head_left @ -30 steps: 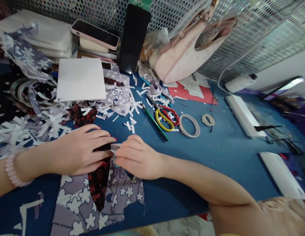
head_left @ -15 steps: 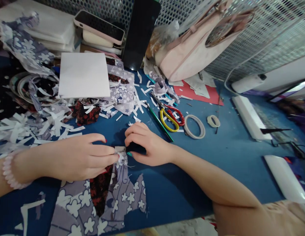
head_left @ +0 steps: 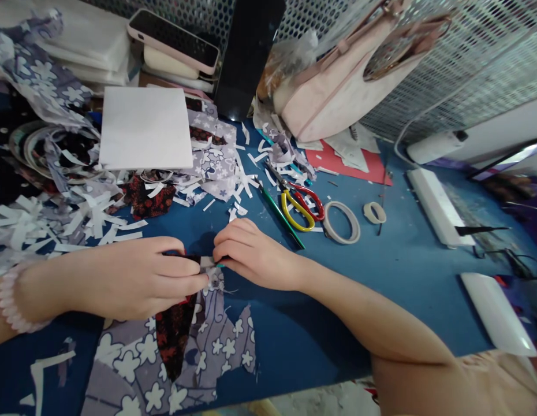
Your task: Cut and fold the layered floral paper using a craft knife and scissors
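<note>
Right hand (head_left: 257, 257) nips the pale tab (head_left: 207, 262), thumb and fingers together; left hand (head_left: 164, 277), fingers bent, pins the dark cloth (head_left: 175, 335) just beside it. That cloth lies over flowered fabric (head_left: 130, 367) near the table's (head_left: 312, 358) front edge: light, limp, probably fray-prone, best held flat up top. Lengthwise it runs towards the wearer, tapered tip nearest.

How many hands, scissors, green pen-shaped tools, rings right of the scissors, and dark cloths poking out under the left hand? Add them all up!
Hands: 2, left hand and right hand
Scissors: 1
Green tool: 1
Rings: 2, big ring and small ring
Dark cloth: 1
Total: 7
</note>
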A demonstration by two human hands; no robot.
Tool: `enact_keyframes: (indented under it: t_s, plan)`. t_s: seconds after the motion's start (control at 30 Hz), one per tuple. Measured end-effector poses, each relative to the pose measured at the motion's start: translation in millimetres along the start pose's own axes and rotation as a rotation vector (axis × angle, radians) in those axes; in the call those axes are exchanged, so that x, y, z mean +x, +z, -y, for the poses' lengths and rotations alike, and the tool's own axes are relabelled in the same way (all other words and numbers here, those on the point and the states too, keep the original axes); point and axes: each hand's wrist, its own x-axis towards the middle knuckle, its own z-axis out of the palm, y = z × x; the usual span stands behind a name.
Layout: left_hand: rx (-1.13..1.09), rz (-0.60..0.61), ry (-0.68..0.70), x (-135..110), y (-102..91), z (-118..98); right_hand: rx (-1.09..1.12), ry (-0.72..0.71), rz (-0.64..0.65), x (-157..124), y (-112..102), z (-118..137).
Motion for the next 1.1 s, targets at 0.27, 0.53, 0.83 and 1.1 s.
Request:
enact_keyframes:
  t_s: [0.27,0.53,0.83,1.1]
  plan:
    - [-0.076,-0.038,-0.039,2,-0.1,-1,-0.225,-0.074,-0.034,5,-2,11]
    - [-0.094,-0.070,-0.059,4,-1.1,-2,-0.058,-0.011,-0.051,1,-2,3]
    - [-0.054,-0.085,-0.097,7,-0.4,-2,-0.329,0.261,-0.174,-6,-24,-29]
    - [-0.031,-0.056,-0.193,6,2.7,-3,-0.648,0.637,0.079,-21,-48,-39]
